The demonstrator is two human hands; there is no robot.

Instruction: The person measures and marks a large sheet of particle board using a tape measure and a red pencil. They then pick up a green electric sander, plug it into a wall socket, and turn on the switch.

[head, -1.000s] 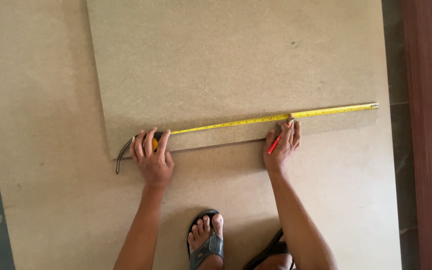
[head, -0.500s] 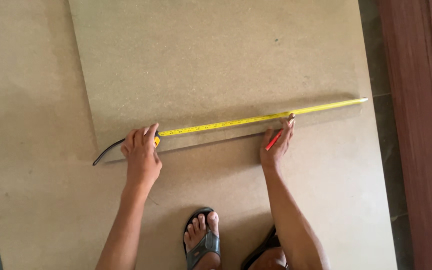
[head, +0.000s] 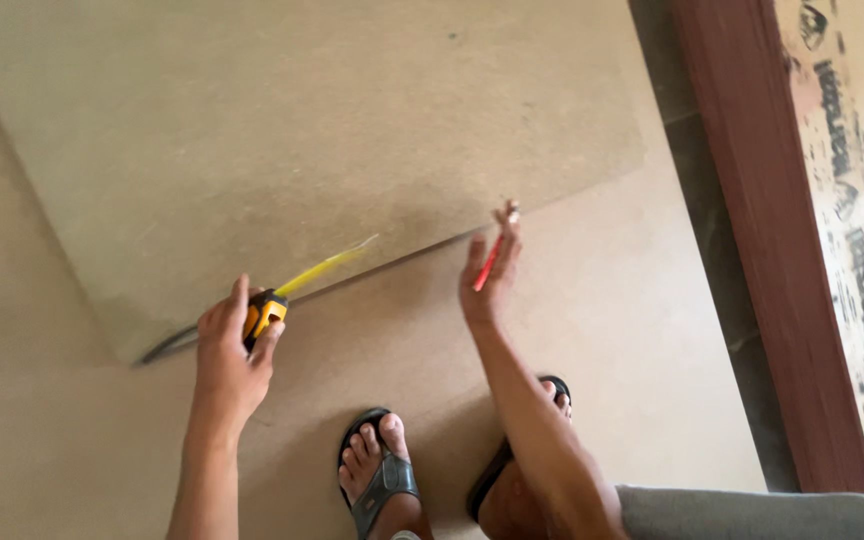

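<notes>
1. Hands lift clear of the fibreboard sheet (head: 312, 130), where half a second ago both pressed a stretched tape flat along its near edge.

2. At 7 o'clock in the head view, the left hand (head: 227, 355) has its fingers clamped round a yellow-and-black tape measure (head: 265, 315). The yellow blade (head: 327, 265) now shows only as a short blurred streak pointing toward 2 o'clock, where before it ran the full length of the edge; it appears to be reeling in.

3. A dark wrist strap (head: 167, 345) trails from the case toward 8 o'clock, lying over the sheet's near corner.

4. Right of centre, the right hand (head: 487, 275) is raised off the board, palm turned up. Its fingers are loosely together, pinching a red pencil (head: 489, 262) that points toward 1 o'clock.

5. Beneath the upper sheet lies a larger board (head: 602, 330) of the same tan colour, reaching out toward 4 o'clock.

6. At 6 o'clock two feet in sandals (head: 382, 480) stand on that lower board, one knee in grey cloth at the bottom right.

7. A reddish-brown wooden beam (head: 752, 230) runs along 3 o'clock, with a printed paper strip (head: 857, 200) beyond it.

8. With tape no longer spanning the edge and pencil lifted, the measuring along this edge looks finished; whether a mark sits on the sheet cannot be told.
</notes>
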